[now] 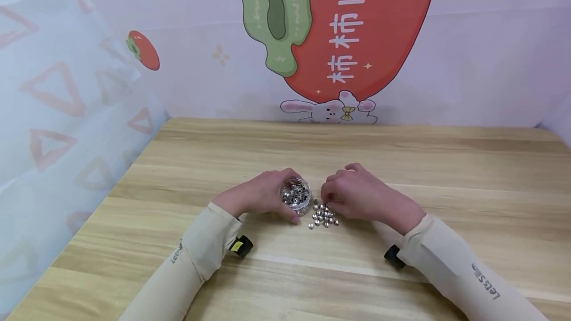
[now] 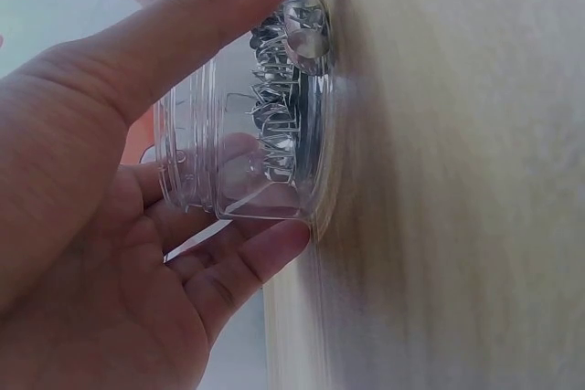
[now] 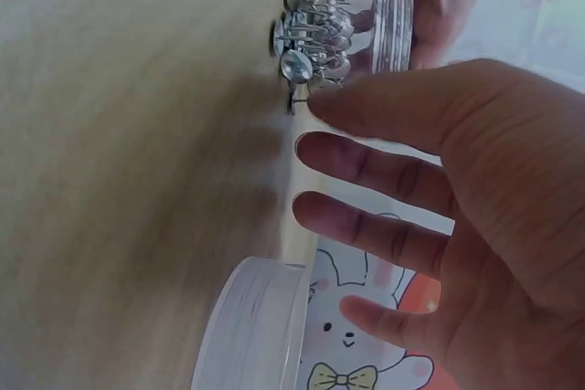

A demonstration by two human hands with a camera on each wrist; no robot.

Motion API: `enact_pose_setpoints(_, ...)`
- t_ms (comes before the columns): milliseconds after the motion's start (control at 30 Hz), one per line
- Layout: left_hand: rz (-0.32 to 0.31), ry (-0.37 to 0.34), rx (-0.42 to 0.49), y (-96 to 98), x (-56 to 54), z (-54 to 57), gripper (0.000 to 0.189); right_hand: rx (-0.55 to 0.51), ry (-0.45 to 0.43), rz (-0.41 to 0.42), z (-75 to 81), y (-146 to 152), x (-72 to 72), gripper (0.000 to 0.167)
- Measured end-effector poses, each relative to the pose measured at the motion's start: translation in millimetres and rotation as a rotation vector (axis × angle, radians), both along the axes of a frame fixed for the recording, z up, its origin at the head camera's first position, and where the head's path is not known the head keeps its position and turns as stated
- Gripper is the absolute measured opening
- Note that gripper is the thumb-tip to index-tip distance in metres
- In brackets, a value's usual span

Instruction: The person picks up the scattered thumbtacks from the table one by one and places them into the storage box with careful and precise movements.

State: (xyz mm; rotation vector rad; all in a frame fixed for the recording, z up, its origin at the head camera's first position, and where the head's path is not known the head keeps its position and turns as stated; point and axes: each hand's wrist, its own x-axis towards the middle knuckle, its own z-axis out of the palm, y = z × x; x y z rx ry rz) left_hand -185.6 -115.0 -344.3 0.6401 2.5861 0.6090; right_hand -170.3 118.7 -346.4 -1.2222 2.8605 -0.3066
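Observation:
A clear round plastic jar [image 1: 302,206] stands on the table, partly filled with silver thumbtacks [image 1: 295,194]. My left hand [image 1: 267,193] grips it from the side, thumb in front and fingers behind, as the left wrist view shows. Just right of the jar lies a loose pile of silver thumbtacks [image 1: 323,216]. At the pile's right edge is my right hand [image 1: 354,194], its thumb tip touching or right at a tack. In the right wrist view the other visible fingers [image 3: 366,230] are spread; the index finger is hidden, so I cannot tell whether a tack is pinched.
A clear round lid [image 3: 251,331] lies on the table beyond the right hand, hidden behind it in the head view. Under everything is a wood-grain table [image 1: 285,281], with a printed backdrop [image 1: 192,78] along its far edge. Each wrist carries a small black camera [image 1: 241,246].

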Motion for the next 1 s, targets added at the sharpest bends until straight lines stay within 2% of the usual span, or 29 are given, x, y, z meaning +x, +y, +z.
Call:
enact_pose_setpoints(233, 0.012, 0.0, -0.006, -0.2, -0.4, 1.4, 0.083, 0.018, 0.033, -0.014, 1.5, -2, 1.2, 0.007)
enact_pose_setpoints(300, 0.007, -0.003, 0.004, -0.3, -1.3, 0.5, 0.083, -0.026, 0.059, -0.031, 3.7, -3, 2.1, 0.005)
enact_pose_setpoints(400, 0.0, -0.008, 0.011, -1.1, -2.3, -1.6, 0.082, -0.147, 0.118, -0.047, 7.2, -6, 4.1, 0.004)
enact_pose_setpoints(500, 0.003, -0.01, 0.014, -1.5, -2.0, -1.5, 0.081, -0.263, 0.194, -0.03, 8.7, -10, 6.2, 0.008)
enact_pose_setpoints(667, 0.007, -0.012, 0.008, -1.7, -1.5, -0.7, 0.081, -0.334, 0.263, -0.001, 6.3, -18, 8.4, 0.013)
enact_pose_setpoints(733, 0.006, -0.016, 0.007, -1.6, -1.2, -0.5, 0.081, -0.329, 0.252, -0.005, 4.4, -20, 9.3, 0.025)
enact_pose_setpoints(900, 0.002, -0.018, 0.0, -1.2, -0.5, 0.0, 0.086, -0.228, 0.163, -0.042, 1.6, -20, 10.9, 0.085)
enact_pose_setpoints(1000, -0.002, -0.013, -0.001, -0.6, -1.0, 0.9, 0.086, -0.181, 0.135, -0.057, 2.6, -19, 10.6, 0.099)
